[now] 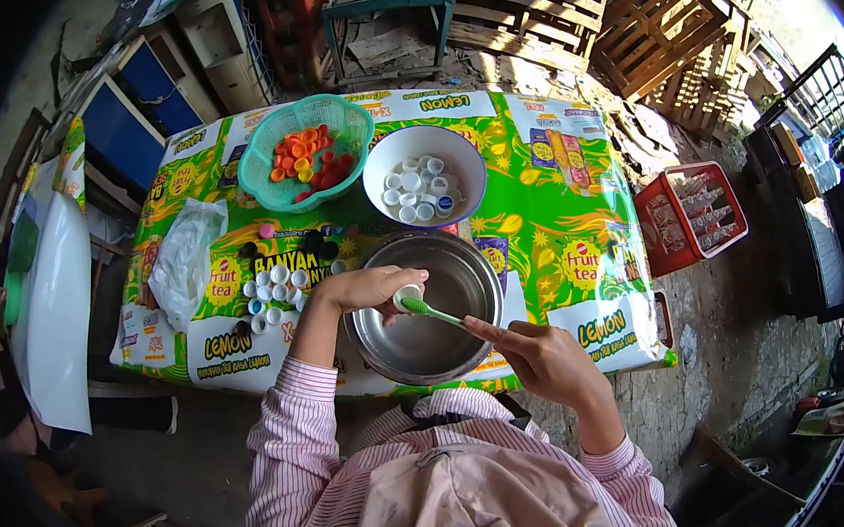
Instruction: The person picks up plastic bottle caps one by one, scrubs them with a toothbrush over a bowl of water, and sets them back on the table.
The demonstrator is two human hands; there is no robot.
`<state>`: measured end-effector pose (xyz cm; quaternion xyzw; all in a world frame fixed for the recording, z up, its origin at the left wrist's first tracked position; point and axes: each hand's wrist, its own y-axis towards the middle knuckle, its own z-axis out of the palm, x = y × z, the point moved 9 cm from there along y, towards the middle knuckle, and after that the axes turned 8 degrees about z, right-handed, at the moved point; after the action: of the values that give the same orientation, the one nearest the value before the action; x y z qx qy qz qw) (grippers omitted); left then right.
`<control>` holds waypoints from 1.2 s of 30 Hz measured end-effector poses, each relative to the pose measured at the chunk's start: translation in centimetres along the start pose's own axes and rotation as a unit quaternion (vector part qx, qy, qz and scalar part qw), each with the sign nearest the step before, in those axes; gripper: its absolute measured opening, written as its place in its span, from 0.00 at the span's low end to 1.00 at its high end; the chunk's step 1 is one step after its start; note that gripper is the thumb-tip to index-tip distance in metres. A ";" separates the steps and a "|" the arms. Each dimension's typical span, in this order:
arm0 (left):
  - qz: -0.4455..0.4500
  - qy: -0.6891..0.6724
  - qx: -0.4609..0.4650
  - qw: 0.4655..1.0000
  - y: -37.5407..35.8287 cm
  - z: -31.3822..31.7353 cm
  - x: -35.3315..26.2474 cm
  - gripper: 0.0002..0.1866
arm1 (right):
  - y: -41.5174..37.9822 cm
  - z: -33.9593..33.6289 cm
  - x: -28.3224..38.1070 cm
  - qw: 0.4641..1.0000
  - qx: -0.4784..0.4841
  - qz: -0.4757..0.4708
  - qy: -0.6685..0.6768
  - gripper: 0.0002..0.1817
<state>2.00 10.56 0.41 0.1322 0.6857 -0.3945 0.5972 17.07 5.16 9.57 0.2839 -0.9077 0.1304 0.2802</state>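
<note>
White cap (407,296) pinched in left hand (364,291) fingers, green brush (433,312) touching it.

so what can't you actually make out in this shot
Head view only:
- The white cap: mostly hidden by the left hand fingers.
- The green toothbrush: bristles too small, handle end hidden in the right hand.
- Steel bowl: any water inside cannot be told.

hands (458,326) scrubbing cap (407,298), toothbrush (433,311), steel bowl (474,289)

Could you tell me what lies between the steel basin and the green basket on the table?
In the head view, the white bowl of white caps sits partly between steel basin and green basket.
</note>
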 end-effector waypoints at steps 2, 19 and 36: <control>-0.006 -0.035 -0.037 0.999 0.0 -0.5 0.6 0.27 | -0.5 -0.6 -0.3 1.000 -0.022 0.019 0.010 0.33; 0.247 0.218 -0.393 0.859 0.3 -1.5 3.1 0.34 | -0.8 4.8 -5.2 0.958 -0.190 0.097 0.192 0.25; 0.233 -0.078 -0.363 0.899 -0.4 -0.2 4.9 0.35 | -0.5 6.8 -5.1 0.973 -0.151 0.104 0.137 0.26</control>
<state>0.38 9.02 -4.01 0.0308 0.6819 0.0233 0.7305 17.88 4.37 1.14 0.1218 -0.8945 0.0575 0.4262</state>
